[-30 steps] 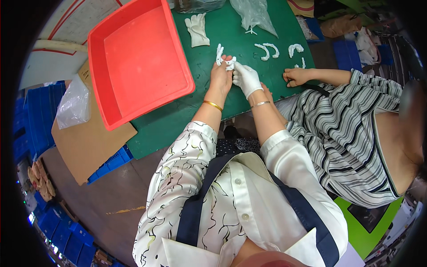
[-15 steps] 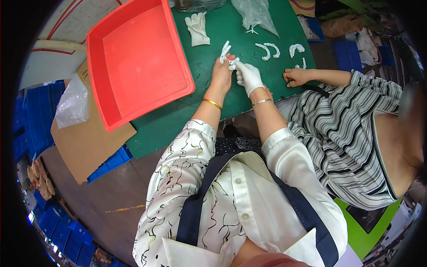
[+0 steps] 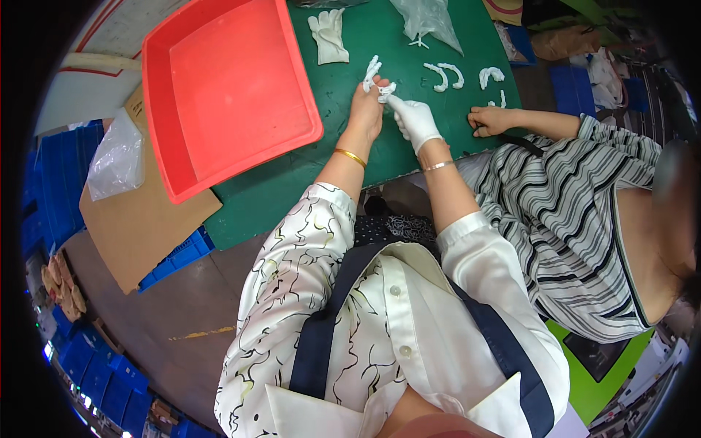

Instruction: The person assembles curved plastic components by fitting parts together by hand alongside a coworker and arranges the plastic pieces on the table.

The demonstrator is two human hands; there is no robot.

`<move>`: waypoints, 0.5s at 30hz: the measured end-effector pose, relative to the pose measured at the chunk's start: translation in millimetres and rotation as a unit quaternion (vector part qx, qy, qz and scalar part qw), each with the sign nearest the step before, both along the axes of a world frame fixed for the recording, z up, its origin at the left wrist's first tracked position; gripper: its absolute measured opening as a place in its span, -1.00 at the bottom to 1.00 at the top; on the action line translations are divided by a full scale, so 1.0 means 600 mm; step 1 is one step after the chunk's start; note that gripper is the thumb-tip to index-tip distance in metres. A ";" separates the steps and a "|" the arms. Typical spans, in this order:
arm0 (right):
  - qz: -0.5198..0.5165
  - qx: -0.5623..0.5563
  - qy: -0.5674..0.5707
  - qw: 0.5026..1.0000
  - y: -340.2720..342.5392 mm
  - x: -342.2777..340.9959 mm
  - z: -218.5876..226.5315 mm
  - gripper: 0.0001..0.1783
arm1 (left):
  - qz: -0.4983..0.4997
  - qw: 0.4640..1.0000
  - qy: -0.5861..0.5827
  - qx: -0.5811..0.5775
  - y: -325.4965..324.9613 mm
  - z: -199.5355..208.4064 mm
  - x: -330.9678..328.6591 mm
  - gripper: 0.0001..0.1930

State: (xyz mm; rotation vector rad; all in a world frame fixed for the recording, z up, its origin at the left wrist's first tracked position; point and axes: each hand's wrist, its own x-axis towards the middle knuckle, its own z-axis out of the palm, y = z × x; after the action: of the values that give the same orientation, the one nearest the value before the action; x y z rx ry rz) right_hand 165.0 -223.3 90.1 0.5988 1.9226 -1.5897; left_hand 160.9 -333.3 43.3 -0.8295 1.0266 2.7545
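My bare left hand (image 3: 364, 111), with a gold bracelet at the wrist, grips a knobbly white plastic part (image 3: 372, 71) over the green table. One arm of it stands up past my fingers, and another bends to the right. My right hand (image 3: 418, 123) wears a white glove. Its fingers are curled, with the tips at the right end of the same part; whether they pinch or only press it is hard to see. To the right lie similar curved white parts, among them a hooked piece (image 3: 456, 75) and an arched one (image 3: 491, 76).
A large red tray (image 3: 234, 95) stands at the left on the green table (image 3: 277, 197). A loose white glove (image 3: 329, 36) and a clear plastic bag (image 3: 433, 22) lie at the back. Close on my right, a co-worker's hand (image 3: 488, 121) rests by the table edge.
My right hand has drawn slightly down and right, showing more of the part's right end. The view has shifted a little. My left hand keeps its hold.
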 end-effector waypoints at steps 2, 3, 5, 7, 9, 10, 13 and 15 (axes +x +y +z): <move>-0.011 0.007 0.020 1.000 -0.003 -0.007 -0.010 -0.48 | -0.011 1.000 0.003 0.004 0.010 0.006 -0.001 -0.68; -0.014 0.008 0.039 0.999 -0.011 -0.012 -0.012 -0.47 | -0.010 1.000 -0.002 0.009 0.010 0.005 -0.001 -0.68; -0.024 0.003 0.040 0.999 -0.012 -0.013 -0.011 -0.46 | -0.010 1.000 -0.006 0.013 0.010 0.004 0.000 -0.68; -0.050 -0.012 0.003 0.999 -0.005 -0.007 -0.013 -0.48 | 0.012 1.000 -0.012 0.009 0.002 -0.001 0.005 -0.70; -0.050 -0.002 -0.015 0.999 0.005 0.006 -0.020 -0.50 | 0.015 1.000 -0.020 0.015 -0.004 -0.002 0.005 -0.70; -0.053 0.010 -0.034 0.998 0.012 0.014 -0.026 -0.52 | 0.014 0.999 -0.029 0.022 -0.005 0.000 0.005 -0.71; -0.046 0.015 -0.044 0.998 0.010 0.024 -0.035 -0.54 | 0.024 0.998 -0.046 0.030 -0.010 -0.001 0.002 -0.72; -0.042 0.020 -0.045 0.998 0.010 0.026 -0.037 -0.54 | 0.029 0.998 -0.047 -0.007 -0.017 -0.005 0.008 -0.71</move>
State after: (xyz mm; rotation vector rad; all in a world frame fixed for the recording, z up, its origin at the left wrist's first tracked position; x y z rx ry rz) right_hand 180.6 -217.5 68.1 0.7631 1.8894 -1.5509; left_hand 165.9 -343.2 40.4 -0.9953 1.0217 2.7299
